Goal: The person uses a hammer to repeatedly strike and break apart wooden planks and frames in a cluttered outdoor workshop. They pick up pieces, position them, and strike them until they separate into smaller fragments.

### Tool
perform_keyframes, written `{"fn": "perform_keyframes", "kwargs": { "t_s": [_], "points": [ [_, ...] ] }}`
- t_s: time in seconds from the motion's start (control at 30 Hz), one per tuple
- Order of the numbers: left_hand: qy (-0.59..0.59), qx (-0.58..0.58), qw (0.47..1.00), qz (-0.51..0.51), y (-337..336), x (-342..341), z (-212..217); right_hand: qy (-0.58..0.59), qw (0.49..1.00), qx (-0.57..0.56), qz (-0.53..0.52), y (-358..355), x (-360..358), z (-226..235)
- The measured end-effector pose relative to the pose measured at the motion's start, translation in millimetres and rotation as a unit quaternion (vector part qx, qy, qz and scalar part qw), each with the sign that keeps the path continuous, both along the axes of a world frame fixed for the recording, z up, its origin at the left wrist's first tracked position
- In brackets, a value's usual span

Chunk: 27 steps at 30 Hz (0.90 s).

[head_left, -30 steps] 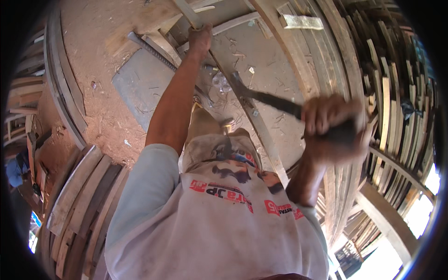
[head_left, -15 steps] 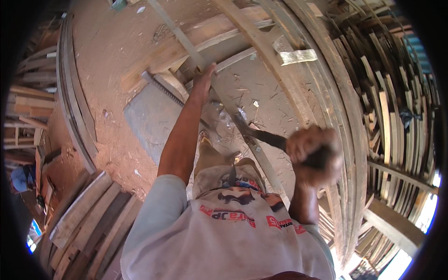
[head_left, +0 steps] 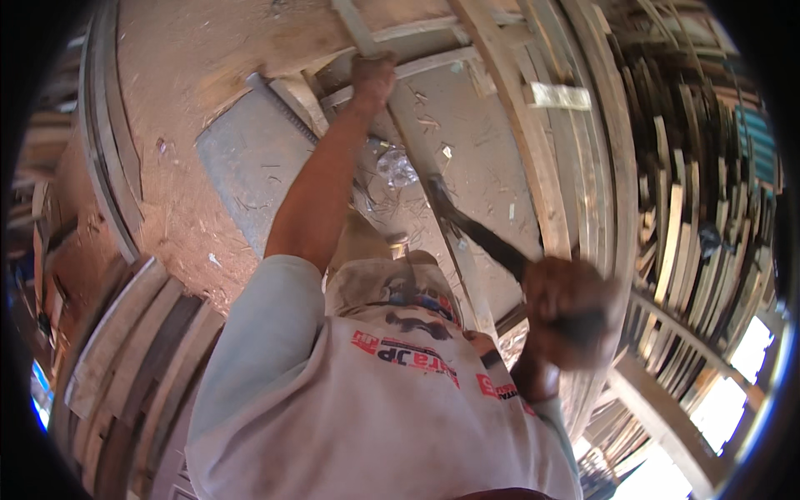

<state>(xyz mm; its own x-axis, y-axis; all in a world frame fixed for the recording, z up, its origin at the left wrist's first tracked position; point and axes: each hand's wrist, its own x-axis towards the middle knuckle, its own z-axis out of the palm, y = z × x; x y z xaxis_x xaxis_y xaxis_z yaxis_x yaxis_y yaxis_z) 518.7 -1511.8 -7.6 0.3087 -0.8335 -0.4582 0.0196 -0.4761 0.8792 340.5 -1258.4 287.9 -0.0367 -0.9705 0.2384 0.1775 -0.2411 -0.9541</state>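
My left hand (head_left: 373, 82) reaches forward, its fingers closed round a long narrow wooden plank (head_left: 414, 137). The plank runs from the far side down toward my body on a slant. My right hand (head_left: 568, 307), blurred by motion, is closed round a dark hammer-like tool (head_left: 487, 239). Its far end lies against the plank, well nearer to me than my left hand. The exact shape of the tool's head is hard to make out. A dark butt end sticks out of my right fist.
Heavier beams (head_left: 521, 133) stand just right of the plank, with a pale wood block (head_left: 560, 97) on them. A ridged metal bar (head_left: 283, 108) lies at the left, over a grey sheet (head_left: 237, 158). Stacked boards (head_left: 137, 342) fill the near left; more timber (head_left: 679, 225) leans at the right.
My left hand has gone from straight fingers against the plank to a closed grip on it. My right hand and the tool have shifted slightly nearer to me. The whole view has turned a little.
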Motion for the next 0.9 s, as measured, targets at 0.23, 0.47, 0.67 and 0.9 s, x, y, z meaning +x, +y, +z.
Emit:
{"fn": "perform_keyframes", "kwargs": {
  "t_s": [0.23, 0.47, 0.67, 0.9],
  "points": [
    [0.051, -0.01, 0.998, -0.02, -10, -2, 21, 0.201, 0.978, 0.047, -0.018, -136, 67, 29],
    [0.02, -0.036, 0.998, 0.048, -8, -17, 3, 0.006, 1.0, 0.006, 0.028, -49, 14, -2],
    [-0.126, -0.11, 0.985, -0.04, 0, -6, 3, 0.021, 0.999, -0.004, -0.036, -43, -6, 27],
    [-0.025, -0.035, 0.993, -0.11, -30, 30, -78, 0.031, 0.981, -0.026, -0.191, 37, -34, 57]
  ]
}}
